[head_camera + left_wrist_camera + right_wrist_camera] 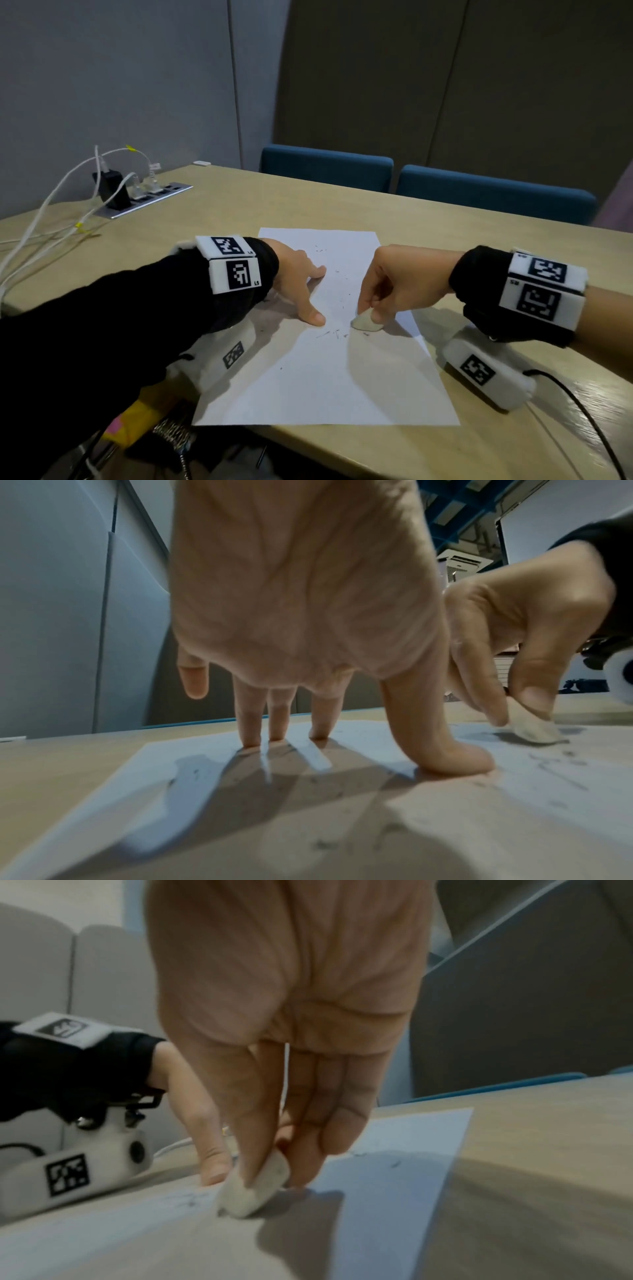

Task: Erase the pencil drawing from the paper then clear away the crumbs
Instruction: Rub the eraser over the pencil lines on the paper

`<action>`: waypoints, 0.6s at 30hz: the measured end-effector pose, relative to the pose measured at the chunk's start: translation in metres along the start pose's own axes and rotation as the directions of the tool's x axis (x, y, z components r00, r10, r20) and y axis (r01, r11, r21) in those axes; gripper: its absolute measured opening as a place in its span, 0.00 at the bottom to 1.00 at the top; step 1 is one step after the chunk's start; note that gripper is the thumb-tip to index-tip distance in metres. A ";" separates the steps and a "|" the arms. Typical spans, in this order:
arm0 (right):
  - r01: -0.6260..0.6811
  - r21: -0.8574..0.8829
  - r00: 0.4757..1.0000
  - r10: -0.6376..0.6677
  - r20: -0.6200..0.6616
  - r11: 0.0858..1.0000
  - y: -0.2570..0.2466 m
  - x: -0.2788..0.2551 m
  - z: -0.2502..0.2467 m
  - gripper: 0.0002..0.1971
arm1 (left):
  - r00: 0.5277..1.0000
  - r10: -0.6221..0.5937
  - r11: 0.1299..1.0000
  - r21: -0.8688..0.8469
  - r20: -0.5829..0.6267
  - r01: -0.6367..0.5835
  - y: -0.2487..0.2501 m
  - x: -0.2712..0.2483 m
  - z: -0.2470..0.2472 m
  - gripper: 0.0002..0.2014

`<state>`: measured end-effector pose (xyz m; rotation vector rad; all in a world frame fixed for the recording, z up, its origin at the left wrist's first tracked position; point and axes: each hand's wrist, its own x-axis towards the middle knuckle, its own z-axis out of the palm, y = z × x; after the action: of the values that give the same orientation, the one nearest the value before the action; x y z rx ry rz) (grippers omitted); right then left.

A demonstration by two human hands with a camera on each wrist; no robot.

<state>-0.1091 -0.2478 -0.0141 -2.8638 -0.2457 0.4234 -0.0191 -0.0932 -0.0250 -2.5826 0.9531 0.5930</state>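
A white rectangular sheet of paper (329, 377) lies flat on the pale wood-grain table (513, 428), long axis running away from the person. Its surface is smooth and matte; no clear pencil drawing can be made out, only faint grey smudges. Thin dark eraser crumbs (334, 333) are scattered across its middle and far part, with one cluster just in front of the eraser.

The worn off-white eraser (365, 322), rounded and pebble-like with a greyed edge, touches the paper near the sheet's right edge. The right hand (394, 284) pinches it from above, thumb on one side and curled fingers (329, 1118) on the other, the eraser protruding below the fingertips.

The left hand (294, 281) is spread, holding nothing; its straight fingers (281, 718) and thumb press on the paper's left part, just beside the eraser. Both wrists carry black bands with white marker blocks (236, 270).
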 end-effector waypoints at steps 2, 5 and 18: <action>-0.029 -0.021 0.998 0.028 -0.048 0.999 0.002 0.006 -0.002 0.08 | 1.000 -0.008 1.000 -0.004 -0.003 0.008 0.001 0.000 0.000 0.49; -0.045 -0.043 0.997 0.043 -0.057 0.998 -0.001 0.005 -0.002 0.07 | 1.000 -0.021 1.000 -0.011 0.004 0.021 0.003 0.000 0.000 0.49; -0.017 -0.112 1.000 0.016 -0.009 0.994 -0.008 -0.003 0.000 0.09 | 0.999 -0.031 0.999 -0.006 0.021 0.031 0.004 0.002 -0.001 0.44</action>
<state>-0.1133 -0.2405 -0.0111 -2.9784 -0.2518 0.4136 -0.0198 -0.0976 -0.0253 -2.5864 0.9037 0.6148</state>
